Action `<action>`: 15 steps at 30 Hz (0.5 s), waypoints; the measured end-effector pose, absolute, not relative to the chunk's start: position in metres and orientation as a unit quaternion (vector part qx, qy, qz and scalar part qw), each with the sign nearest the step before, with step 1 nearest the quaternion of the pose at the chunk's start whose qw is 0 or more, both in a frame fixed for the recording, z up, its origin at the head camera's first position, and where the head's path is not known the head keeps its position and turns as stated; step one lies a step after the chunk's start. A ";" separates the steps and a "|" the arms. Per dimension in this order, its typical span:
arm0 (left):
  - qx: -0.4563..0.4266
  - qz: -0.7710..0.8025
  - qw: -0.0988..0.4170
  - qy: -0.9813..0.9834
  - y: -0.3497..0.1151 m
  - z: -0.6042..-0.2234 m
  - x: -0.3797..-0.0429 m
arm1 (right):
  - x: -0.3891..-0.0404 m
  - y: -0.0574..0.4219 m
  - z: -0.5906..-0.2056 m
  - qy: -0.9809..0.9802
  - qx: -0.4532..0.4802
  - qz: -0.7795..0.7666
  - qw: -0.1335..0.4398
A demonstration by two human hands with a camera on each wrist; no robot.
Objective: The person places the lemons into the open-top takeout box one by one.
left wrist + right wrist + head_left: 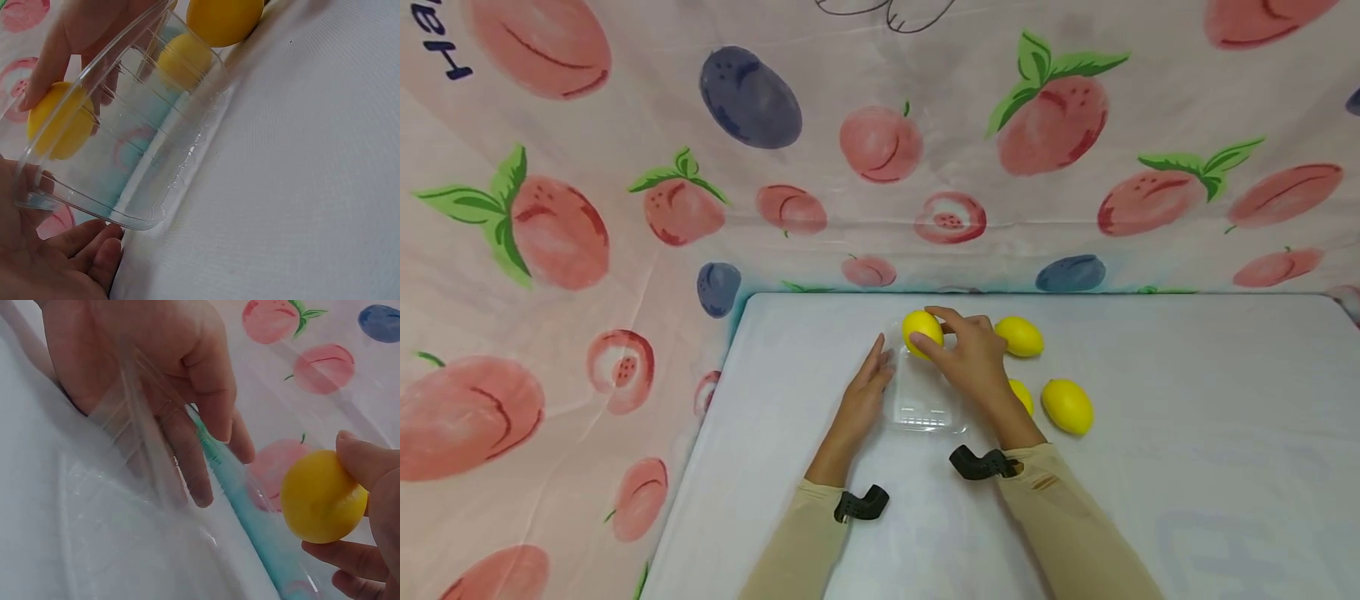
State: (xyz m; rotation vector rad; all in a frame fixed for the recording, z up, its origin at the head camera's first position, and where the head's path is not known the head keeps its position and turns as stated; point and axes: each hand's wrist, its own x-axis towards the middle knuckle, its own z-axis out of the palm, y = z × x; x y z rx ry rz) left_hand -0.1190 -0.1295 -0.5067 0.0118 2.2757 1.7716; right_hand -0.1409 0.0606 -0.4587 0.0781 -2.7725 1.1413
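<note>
My right hand (976, 360) pinches a yellow lemon (919, 327) between thumb and fingers. It holds this lemon over the far end of a clear plastic container (923, 414). In the right wrist view the thumb (362, 459) lies on one side of the lemon and fingers lie below. My left hand (861, 396) stays at the container's left side, its fingers fairly straight; the left wrist view shows it close against the clear wall (94, 209). Whether it presses the wall is hard to tell. No lemon shows on the container's bare floor.
Right of the container lie more lemons: one at the back (1021, 337), one partly hidden by my right wrist (1022, 395), and one farther right (1068, 407). A white cloth covers the table (1210, 433). A fruit-print curtain (820, 258) hangs behind and at the left.
</note>
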 end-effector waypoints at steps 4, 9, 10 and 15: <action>0.007 0.612 0.132 0.780 -0.129 -0.508 -0.120 | -0.143 0.054 -0.464 -0.927 0.029 0.367 0.072; 0.013 0.616 0.130 0.777 -0.130 -0.509 -0.121 | -0.142 0.046 -0.469 -0.935 0.025 0.348 0.062; 0.014 0.616 0.130 0.777 -0.130 -0.509 -0.121 | -0.142 0.045 -0.470 -0.938 0.022 0.342 0.061; 0.019 0.619 0.126 0.775 -0.129 -0.509 -0.122 | -0.141 0.039 -0.474 -0.947 0.010 0.313 0.067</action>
